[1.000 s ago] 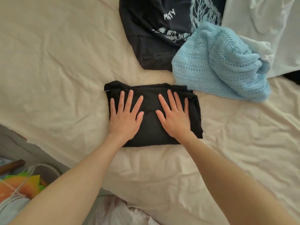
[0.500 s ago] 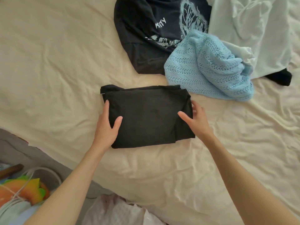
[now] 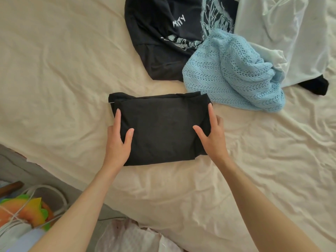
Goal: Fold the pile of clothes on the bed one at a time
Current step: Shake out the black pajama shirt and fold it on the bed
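A folded black garment (image 3: pixel 161 128) lies as a flat rectangle on the cream bed sheet (image 3: pixel 54 70). My left hand (image 3: pixel 117 142) holds its left edge, thumb on top and fingers along the side. At the right edge my right hand (image 3: pixel 211 137) holds it with thumb and forefinger on top, the other fingers tucked at the side. Behind it sits the unfolded pile: a black printed T-shirt (image 3: pixel 158 42), a light blue knit top (image 3: pixel 231 73) touching the folded garment's far right corner, and a white garment (image 3: pixel 291 39).
A small black piece of cloth (image 3: pixel 316 86) pokes out under the white garment. Off the bed's near left edge lie a colourful orange and green object (image 3: pixel 27 211) with white cables and a pale plastic bag (image 3: pixel 131 237). Bare sheet stretches to the left and right.
Both hands left the top of the folded garment, where they pressed flat, and moved out to its left and right edges, which they now hold.
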The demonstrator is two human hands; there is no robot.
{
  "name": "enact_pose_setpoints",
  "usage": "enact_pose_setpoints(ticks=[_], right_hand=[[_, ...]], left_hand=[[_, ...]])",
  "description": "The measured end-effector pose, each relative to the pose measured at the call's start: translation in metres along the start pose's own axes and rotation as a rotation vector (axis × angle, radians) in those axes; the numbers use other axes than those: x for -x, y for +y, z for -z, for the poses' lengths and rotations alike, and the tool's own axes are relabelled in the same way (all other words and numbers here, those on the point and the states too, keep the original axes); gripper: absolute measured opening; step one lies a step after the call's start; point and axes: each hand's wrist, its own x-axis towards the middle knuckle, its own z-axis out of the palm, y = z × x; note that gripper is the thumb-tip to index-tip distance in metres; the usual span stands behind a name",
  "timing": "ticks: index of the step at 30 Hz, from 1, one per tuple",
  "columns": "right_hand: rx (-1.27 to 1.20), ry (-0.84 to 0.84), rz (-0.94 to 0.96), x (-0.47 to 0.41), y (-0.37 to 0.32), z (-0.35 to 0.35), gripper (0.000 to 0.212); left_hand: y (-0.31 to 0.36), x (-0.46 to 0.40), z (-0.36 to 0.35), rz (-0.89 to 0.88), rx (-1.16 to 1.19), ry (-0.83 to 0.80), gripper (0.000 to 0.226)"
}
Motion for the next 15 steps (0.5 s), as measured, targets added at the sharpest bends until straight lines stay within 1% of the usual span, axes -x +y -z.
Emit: enact_pose_setpoints(ticks=[2, 5, 7, 10, 13, 15], right_hand=[[0.02, 0.002, 0.004, -0.001, -0.001, 0.0, 0.073], [-0.134, 0.066, -0.17, -0.002, -0.006, 0.002, 0.068], [-0.212, 0.046, -0.216, 0.0, -0.009, 0.007, 0.063], [-0.172, -0.007, -0.213, 0.006, -0.015, 0.012, 0.053], [-0.149, 0.01, -0.223, 0.015, -0.024, 0.019, 0.05], [-0.092, 0.024, -0.178, 0.024, -0.032, 0.026, 0.049]], left_hand=[[0.0, 0.0, 0.0, -0.005, 0.023, 0.021, 0.063], [0.0, 0.0, 0.005, -0.005, 0.114, 0.027, 0.059], [0.0, 0.0, 0.01, 0.008, 0.16, 0.011, 0.058], [0.001, 0.002, 0.019, -0.002, 0.143, -0.031, 0.057], [0.007, 0.011, 0.027, -0.019, 0.105, -0.037, 0.056], [0.015, 0.02, 0.035, -0.021, 0.089, -0.03, 0.055]])
